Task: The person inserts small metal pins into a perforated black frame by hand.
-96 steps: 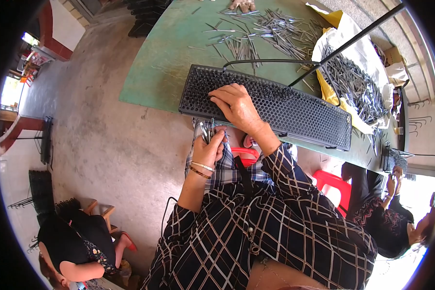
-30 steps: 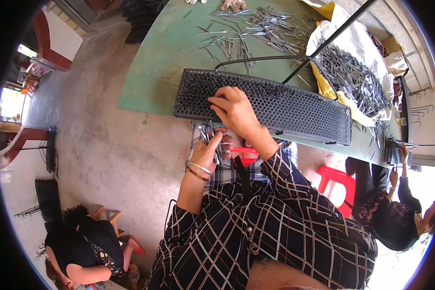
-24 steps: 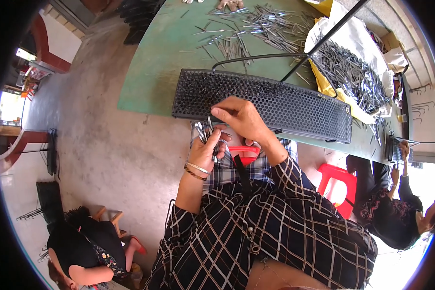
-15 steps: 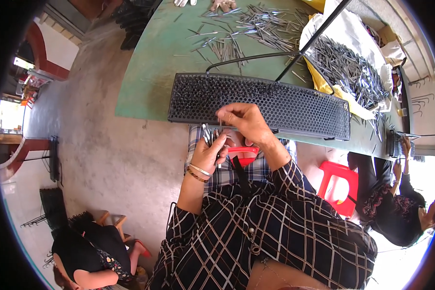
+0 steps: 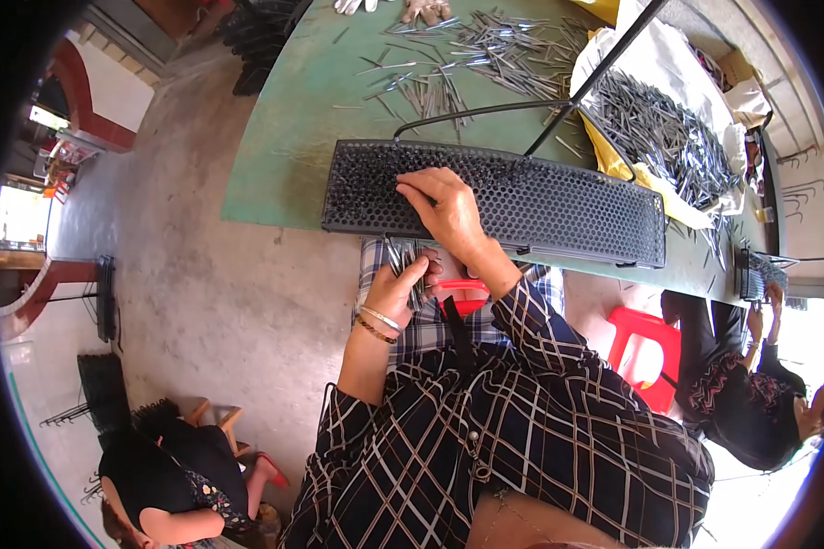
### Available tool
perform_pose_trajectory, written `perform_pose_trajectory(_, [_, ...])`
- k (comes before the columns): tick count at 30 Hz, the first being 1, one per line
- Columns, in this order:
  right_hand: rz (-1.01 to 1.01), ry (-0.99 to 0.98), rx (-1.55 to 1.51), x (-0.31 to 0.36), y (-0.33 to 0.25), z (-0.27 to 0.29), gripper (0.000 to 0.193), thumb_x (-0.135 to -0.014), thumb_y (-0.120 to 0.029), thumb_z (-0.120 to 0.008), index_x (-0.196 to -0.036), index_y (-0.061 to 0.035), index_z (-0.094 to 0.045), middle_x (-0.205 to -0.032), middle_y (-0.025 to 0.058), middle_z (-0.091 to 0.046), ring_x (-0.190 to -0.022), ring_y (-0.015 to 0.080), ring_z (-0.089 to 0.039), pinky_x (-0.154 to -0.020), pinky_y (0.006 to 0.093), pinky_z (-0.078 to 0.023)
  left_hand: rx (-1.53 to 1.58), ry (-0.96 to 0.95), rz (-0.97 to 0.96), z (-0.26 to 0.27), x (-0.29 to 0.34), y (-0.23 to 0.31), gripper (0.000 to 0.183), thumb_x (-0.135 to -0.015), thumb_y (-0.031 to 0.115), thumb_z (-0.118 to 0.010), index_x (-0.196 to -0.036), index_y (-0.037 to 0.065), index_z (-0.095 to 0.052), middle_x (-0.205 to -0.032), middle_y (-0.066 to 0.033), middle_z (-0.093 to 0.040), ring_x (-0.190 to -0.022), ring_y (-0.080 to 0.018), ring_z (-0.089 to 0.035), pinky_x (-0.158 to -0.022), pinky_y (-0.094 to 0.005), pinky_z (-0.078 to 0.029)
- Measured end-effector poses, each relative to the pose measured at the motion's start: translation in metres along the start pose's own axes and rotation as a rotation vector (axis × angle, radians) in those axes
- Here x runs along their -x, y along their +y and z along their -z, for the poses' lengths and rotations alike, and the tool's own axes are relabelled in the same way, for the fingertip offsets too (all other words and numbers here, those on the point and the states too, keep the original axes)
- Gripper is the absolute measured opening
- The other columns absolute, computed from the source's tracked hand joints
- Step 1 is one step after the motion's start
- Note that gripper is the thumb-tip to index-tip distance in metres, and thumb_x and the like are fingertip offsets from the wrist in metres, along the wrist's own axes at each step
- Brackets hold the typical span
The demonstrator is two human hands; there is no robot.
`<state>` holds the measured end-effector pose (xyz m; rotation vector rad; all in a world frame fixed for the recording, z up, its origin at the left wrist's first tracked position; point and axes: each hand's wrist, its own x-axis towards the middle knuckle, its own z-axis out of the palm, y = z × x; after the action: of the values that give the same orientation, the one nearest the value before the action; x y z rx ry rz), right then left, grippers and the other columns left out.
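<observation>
A long black perforated rack (image 5: 568, 216) lies along the near edge of the green table, with a black metal frame (image 5: 485, 112) rising from it. Dark strips fill many holes in its left part. My right hand (image 5: 450, 212) is over that part, thumb and fingers pinched together at the holes; whatever they hold is too small to make out. Below the rack's front edge, above my lap, my left hand (image 5: 392, 291) is closed around a bundle of thin metal strips (image 5: 418, 285), their ends poking out past the fingers.
Loose strips (image 5: 513, 50) are scattered on the green table (image 5: 284, 137). A white and yellow sack (image 5: 604, 146) at the right holds a heap more. Gloves (image 5: 426, 11) lie at the far edge. Two people work nearby, at right and lower left. A red stool (image 5: 641, 329) stands right.
My right hand has moved from beside the left hand's bundle forward onto the rack's left part. The left hand stays nearly in place, still gripping the strips.
</observation>
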<state>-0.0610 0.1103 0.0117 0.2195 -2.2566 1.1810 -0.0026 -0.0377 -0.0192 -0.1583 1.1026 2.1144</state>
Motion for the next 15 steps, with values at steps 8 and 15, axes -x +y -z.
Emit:
perform_pose_trajectory(8, [0.217, 0.009, 0.178, 0.0, -0.013, 0.007, 0.015, -0.077, -0.012, -0.069, -0.089, -0.0028, -0.069, -0.087, 0.0091, -0.062, -0.075, 0.025, -0.059, -0.069, 0.0352, -0.047, 0.127, 0.017, 0.126, -0.008, 0.008, 0.012, 0.024, -0.093, 0.021, -0.053, -0.112, 0.006, -0.054, -0.091, -0.0056, -0.062, -0.08, -0.0155, -0.062, -0.067, -0.0336, -0.055])
perform_pose_trajectory(15, [-0.302, -0.45, -0.29, 0.017, -0.018, 0.038, 0.021, -0.078, -0.017, -0.071, -0.086, 0.0021, -0.069, -0.076, 0.0112, -0.064, -0.063, 0.018, -0.061, -0.057, 0.0286, -0.048, -0.033, 0.054, -0.082, -0.009, 0.004, 0.013, 0.022, -0.092, 0.024, -0.055, -0.105, 0.006, -0.056, -0.087, -0.0064, -0.064, -0.071, -0.0114, -0.061, -0.055, -0.0228, -0.049])
